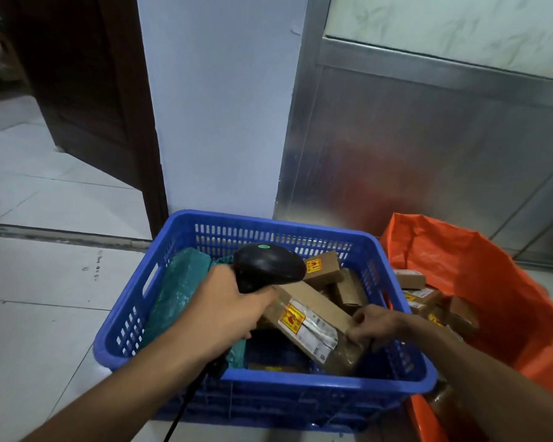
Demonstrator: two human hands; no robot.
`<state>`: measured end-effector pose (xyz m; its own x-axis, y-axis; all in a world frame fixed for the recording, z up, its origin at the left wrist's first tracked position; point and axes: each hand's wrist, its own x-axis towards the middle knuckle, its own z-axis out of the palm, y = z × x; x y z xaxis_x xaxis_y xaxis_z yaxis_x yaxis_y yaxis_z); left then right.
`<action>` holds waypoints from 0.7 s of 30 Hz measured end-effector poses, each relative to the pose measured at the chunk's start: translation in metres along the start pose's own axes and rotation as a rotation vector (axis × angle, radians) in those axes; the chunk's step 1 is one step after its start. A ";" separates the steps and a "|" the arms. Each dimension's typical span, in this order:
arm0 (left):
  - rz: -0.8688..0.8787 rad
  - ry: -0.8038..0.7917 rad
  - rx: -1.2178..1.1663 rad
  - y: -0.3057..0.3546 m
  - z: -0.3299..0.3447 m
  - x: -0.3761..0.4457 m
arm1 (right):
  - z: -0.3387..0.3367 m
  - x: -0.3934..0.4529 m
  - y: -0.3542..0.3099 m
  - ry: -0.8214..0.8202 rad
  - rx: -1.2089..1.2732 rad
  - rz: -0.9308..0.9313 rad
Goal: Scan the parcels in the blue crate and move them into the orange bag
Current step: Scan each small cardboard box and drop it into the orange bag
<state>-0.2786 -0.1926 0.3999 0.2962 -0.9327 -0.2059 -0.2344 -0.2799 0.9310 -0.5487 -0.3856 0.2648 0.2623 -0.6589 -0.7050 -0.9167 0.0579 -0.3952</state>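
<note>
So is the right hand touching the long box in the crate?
Touching. The head view shows the right hand with fingers pinching the near end of the long box.

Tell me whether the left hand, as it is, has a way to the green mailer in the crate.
Probably not yet: the left hand grips the scanner, though the green mailer lies uncovered just beside it in the blue crate.
</note>
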 end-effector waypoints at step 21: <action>0.019 0.024 -0.035 0.001 0.013 -0.004 | -0.008 -0.114 -0.032 0.228 0.975 -0.295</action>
<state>-0.2917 -0.1915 0.3975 0.3144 -0.9319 -0.1807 -0.2074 -0.2532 0.9449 -0.5516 -0.3181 0.3625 0.2803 -0.8651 -0.4159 -0.1578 0.3858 -0.9090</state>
